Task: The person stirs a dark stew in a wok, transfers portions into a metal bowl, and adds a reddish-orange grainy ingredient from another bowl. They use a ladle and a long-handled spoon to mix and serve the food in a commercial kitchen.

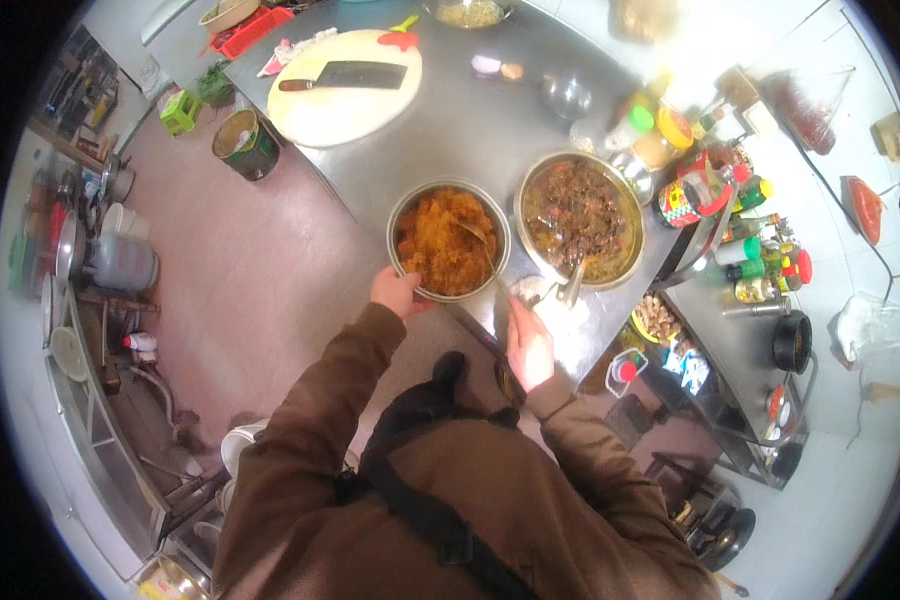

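A round metal bowl (397, 262) filled with an orange-brown mash (445, 228) stands at the near edge of the steel table, partly over it. My left hand (398, 294) is closed on the bowl's near-left rim. My right hand (530, 346) is closed round the handle of a metal spoon (490, 262); the spoon's head rests in the mash. Just right of the bowl is a wider metal basin (519, 200) of dark stewed chunks in brown liquid with red bits. Another metal utensil handle (572, 287) leans on this basin's near rim.
A round white cutting board (310, 120) carries a cleaver (355, 76) at the far left of the steel table (440, 130). An empty-looking ladle (565, 97) lies beyond the basin. Bottles and jars (685, 190) crowd the right side. A dark green bucket (245, 145) stands on the floor.
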Demonstrator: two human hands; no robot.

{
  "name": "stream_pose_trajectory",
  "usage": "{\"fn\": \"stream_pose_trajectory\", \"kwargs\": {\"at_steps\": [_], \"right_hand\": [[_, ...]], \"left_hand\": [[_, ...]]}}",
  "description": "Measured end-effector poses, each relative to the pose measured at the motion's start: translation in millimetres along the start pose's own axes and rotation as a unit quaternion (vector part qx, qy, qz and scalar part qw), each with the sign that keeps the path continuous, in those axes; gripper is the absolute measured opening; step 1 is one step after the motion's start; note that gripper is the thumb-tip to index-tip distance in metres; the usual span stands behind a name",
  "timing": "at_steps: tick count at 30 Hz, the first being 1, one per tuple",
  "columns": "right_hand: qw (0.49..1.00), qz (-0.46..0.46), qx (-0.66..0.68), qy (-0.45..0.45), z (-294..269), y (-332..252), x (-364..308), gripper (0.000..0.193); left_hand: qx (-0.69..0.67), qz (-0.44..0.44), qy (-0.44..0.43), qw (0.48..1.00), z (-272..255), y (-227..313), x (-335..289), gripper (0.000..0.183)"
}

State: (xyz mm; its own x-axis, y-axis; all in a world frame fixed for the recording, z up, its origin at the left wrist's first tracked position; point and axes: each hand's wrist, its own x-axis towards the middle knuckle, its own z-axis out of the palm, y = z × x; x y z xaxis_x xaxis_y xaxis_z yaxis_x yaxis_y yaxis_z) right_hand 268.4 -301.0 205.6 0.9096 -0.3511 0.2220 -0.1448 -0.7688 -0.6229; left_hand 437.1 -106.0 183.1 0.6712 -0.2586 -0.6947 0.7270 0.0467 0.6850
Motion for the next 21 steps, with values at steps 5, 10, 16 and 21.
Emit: {"fn": "stream_pose_trajectory", "kwargs": {"at_steps": [5,10,16,21], "right_hand": [[1.0,0.003,0.016,0.006,-3,0,0,0.031],[0.999,-0.008,0.039,0.003,-8,-7,6,0.034],[0.999,0.01,0.038,0.005,-9,-8,8,0.034],[0.999,0.017,0.04,-0.009,-8,0,9,0.037]], "left_hand": [[-0.011,0.001,0.005,1.0,1,2,-3,0.034],[0.006,0.011,0.007,1.0,1,2,-6,0.034],[0.0,-0.003,0.003,1.0,0,1,-4,0.033],[-0.025,-0.005,0.021,0.999,-1,1,-3,0.032]]}}
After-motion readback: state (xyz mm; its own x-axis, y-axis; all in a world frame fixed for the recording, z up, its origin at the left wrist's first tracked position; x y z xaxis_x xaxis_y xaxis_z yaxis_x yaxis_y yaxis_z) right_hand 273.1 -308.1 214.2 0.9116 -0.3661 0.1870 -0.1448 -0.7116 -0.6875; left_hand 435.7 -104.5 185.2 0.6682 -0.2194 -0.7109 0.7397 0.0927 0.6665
